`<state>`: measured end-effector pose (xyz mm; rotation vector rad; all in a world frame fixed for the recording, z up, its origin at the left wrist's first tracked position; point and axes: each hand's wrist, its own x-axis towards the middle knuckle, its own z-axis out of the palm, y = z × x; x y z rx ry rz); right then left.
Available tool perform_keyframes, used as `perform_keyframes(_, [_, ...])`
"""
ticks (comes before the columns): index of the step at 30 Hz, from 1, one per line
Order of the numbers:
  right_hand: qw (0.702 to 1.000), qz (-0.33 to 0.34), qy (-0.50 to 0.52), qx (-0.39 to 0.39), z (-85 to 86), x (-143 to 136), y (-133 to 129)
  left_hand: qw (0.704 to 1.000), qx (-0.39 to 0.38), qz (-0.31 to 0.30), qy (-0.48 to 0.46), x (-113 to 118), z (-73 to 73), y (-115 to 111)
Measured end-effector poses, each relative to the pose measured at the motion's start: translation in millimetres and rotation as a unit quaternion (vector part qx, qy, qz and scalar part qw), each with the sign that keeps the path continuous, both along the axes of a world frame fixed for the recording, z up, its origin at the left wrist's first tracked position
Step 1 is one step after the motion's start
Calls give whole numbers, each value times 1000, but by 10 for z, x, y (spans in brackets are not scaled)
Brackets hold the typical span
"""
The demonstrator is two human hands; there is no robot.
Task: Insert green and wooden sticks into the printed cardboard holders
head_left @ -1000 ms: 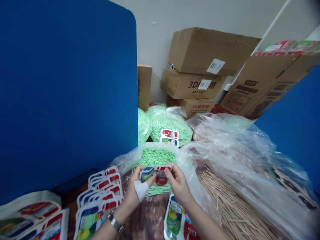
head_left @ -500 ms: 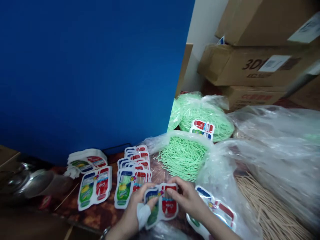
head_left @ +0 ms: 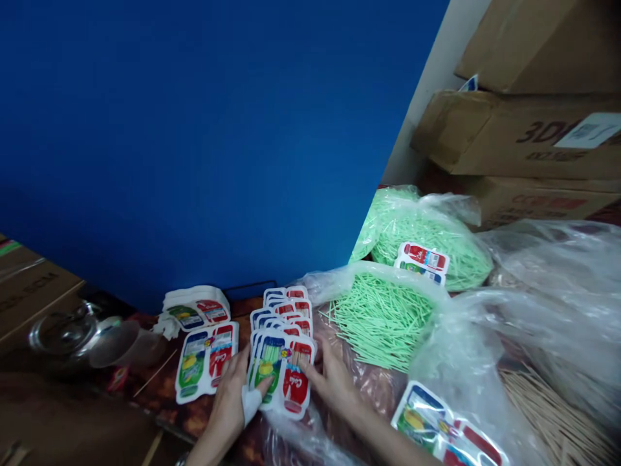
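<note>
A bottle-shaped double packet (head_left: pixel 297 382), green-and-blue on one half and red on the other, lies at the front of an overlapping row of packets (head_left: pixel 301 309). My left hand (head_left: pixel 231 395), with a white wrap near the thumb, grips its left edge, thumb on the green half. On its right side, my right hand (head_left: pixel 334 382) holds the red half between thumb and fingers. Green sticks show in the packet's left window. Left of my hands lie another packet (head_left: pixel 206 362) and a stack of packets (head_left: pixel 198 307).
Open bag of green sticks (head_left: pixel 383 317) right of centre, fuller bag (head_left: pixel 431 239) behind. Brown sticks (head_left: pixel 557 414) and a loose packet (head_left: pixel 422 414) lie lower right. Cardboard boxes (head_left: pixel 528 136) stand upper right, a blue panel (head_left: pixel 194 142) behind, a clear plastic container (head_left: pixel 114 343) at left.
Both hands have moved the held packet left and up onto the front of the row of packets. The view has shifted, so the surroundings appear farther right.
</note>
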<state>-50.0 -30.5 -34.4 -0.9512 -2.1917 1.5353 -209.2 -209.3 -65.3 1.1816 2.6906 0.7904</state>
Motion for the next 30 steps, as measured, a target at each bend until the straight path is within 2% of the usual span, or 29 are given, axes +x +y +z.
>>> perform_keyframes(2, [999,-3,4,-32,17,-15,-26,999,24,-11,-35,35,3,17])
perform_keyframes(5, [999,-22,-10,29,89,-104,33,995,68,-25,-62,56,3,73])
perform_keyframes(9, [993,11,-13,119,153,-206,212,990,112,-6,-82,45,-61,162])
perform_keyframes(12, [990,10,-6,144,139,-203,259,982,144,16,-118,76,-88,180])
perform_keyframes(15, [988,14,-30,154,105,-140,217,981,156,12,-110,159,-97,137])
perform_keyframes(21, [962,127,-76,228,152,-104,280,990,135,-32,-30,286,-183,46])
perform_keyframes(26, [904,243,-75,343,298,-205,443,973,189,-112,75,297,-164,36])
perform_keyframes(30, [861,324,-59,388,351,-185,463,949,243,-152,129,344,-146,20])
